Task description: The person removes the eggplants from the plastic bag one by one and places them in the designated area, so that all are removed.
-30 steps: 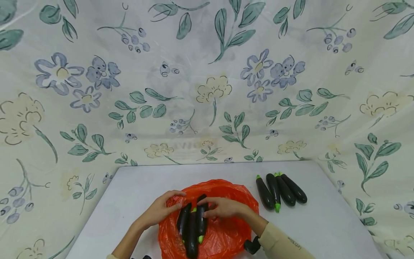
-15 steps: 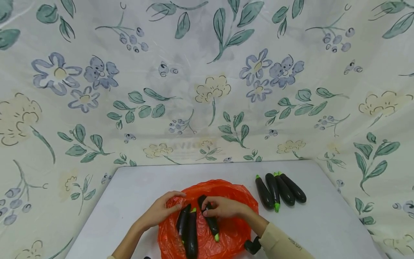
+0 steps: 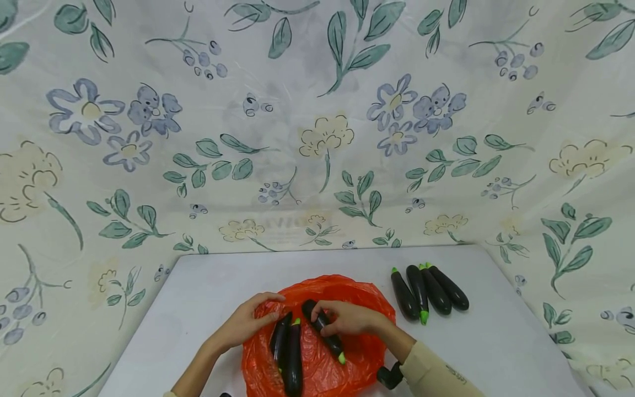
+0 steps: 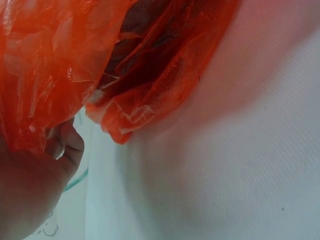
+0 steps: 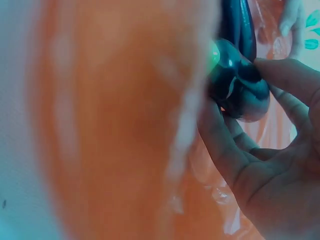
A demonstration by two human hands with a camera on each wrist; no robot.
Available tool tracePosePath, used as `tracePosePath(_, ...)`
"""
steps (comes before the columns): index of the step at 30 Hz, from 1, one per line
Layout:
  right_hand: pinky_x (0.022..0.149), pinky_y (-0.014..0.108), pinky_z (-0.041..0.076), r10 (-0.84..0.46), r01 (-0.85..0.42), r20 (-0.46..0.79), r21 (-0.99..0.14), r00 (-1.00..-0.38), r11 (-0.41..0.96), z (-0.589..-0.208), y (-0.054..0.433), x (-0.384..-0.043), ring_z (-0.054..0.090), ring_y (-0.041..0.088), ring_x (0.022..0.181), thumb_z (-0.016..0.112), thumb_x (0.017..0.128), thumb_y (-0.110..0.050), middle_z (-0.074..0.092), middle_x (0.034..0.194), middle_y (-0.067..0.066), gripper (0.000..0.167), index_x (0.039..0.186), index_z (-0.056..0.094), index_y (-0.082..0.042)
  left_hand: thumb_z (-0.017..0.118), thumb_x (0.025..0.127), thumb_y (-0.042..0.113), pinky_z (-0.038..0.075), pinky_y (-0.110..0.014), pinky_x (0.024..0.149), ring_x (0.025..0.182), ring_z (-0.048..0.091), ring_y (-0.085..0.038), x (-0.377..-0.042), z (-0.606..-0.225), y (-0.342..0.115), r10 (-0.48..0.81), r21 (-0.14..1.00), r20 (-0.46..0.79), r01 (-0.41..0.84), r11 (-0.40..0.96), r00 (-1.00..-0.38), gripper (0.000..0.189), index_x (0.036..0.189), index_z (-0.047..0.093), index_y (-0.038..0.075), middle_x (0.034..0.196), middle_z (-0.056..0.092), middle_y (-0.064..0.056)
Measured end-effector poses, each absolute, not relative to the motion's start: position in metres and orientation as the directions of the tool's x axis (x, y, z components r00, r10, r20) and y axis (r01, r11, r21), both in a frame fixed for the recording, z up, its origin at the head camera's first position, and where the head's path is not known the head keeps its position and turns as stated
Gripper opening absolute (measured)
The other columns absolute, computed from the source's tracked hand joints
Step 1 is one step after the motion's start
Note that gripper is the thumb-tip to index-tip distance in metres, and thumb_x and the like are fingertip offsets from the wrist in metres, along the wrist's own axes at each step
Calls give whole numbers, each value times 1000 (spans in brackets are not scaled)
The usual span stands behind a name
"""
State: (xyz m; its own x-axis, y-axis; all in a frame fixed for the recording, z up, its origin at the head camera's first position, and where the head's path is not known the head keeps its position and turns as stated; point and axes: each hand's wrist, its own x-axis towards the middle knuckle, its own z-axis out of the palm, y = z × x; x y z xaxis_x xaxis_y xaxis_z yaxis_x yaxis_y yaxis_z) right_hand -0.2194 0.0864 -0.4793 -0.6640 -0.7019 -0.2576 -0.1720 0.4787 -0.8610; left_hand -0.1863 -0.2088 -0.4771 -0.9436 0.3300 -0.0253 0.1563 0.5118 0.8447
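Note:
An open red plastic bag (image 3: 364,353) lies on the white table. My right hand (image 3: 349,318) pinches a dark eggplant (image 3: 334,344) inside it between thumb and fingers. That eggplant slants, its green stem end toward me and to the right; the right wrist view shows the thumb and fingers on either side of the eggplant (image 5: 240,82). Two more eggplants (image 3: 294,361) lie side by side in the bag's left half. My left hand (image 3: 248,322) holds the bag's left rim, and in the left wrist view red film (image 4: 55,70) covers part of that hand.
Several eggplants (image 3: 436,292) lie in a row on the table (image 3: 496,342) to the right of the bag. A flower-patterned cloth (image 3: 317,165) hangs behind the table and along both sides. A black wrist device (image 3: 389,376) sits under my right forearm.
The right hand has moved the eggplant away from the other two: its stem end has swung right and it now lies slanted. The left hand has stayed at the bag's rim.

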Motion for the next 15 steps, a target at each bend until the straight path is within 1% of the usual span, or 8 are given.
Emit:
tracePosePath(4,80,36,56,-701,-163,-254,-867,-666,470,-478,88,-220,53,25,104,71,92,-12,57,117,4,27,114,63,-26,68,97,28,42,-65,105,134,47,-37,-186,-477,-209,326,847,-30,149,510,-945,35,131,62,22,142,55,-9)
tracePosePath(7,81,35,57,-705,-173,-248,-867,-664,468,-479,89,-221,53,25,105,71,93,-13,57,117,2,27,113,63,-28,67,97,28,42,-65,104,134,47,-37,-185,-477,-210,325,848,-33,146,510,-945,35,131,62,22,143,54,-10)
tracePosePath(15,79,31,56,-719,-243,-224,-840,-658,485,-468,91,-221,53,23,104,70,94,-14,58,111,4,27,114,63,-31,67,97,31,44,-63,104,135,46,-39,-187,-479,-210,330,853,-36,143,503,-943,36,132,62,21,142,55,-10)
